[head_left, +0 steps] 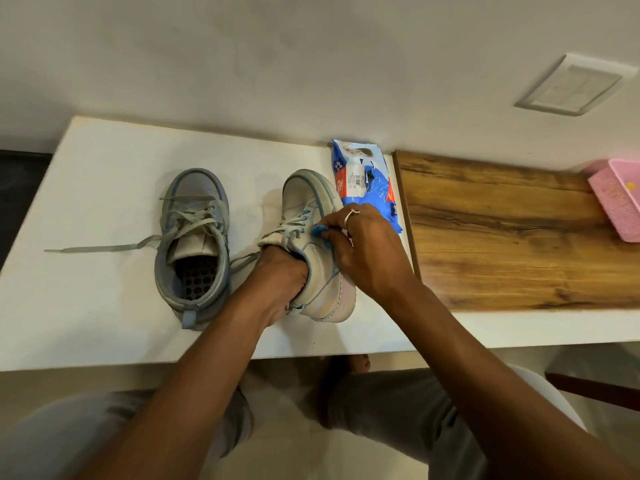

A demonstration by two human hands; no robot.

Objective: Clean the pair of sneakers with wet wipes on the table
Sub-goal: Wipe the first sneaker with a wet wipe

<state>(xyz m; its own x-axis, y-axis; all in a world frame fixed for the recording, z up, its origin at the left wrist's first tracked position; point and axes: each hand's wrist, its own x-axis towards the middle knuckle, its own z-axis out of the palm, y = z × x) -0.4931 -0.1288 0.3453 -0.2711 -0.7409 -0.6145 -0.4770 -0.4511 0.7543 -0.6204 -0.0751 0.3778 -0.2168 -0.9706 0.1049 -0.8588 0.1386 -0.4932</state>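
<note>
We are steadying the tilted sneaker point(311, 202) on the white surface point(104, 306) with our left hand point(277, 282), whose grip is curling round the collar at the heel end, fingers reaching inside the opening. The sneaker's long axis is pointing away from us, heel nearest and toe toward the wall, its sole facing right. Our right hand point(363, 251) is reaching in from the sole side, its grip pinching a blue wet wipe point(320, 232) against the upper just beside the laces, about midway along. The toe is lying beyond the wipe, so we judge the next strokes should be running along that axis. The second sneaker point(194, 237) is standing left of it, the wipes pack point(367, 181) just beyond its toe.
</note>
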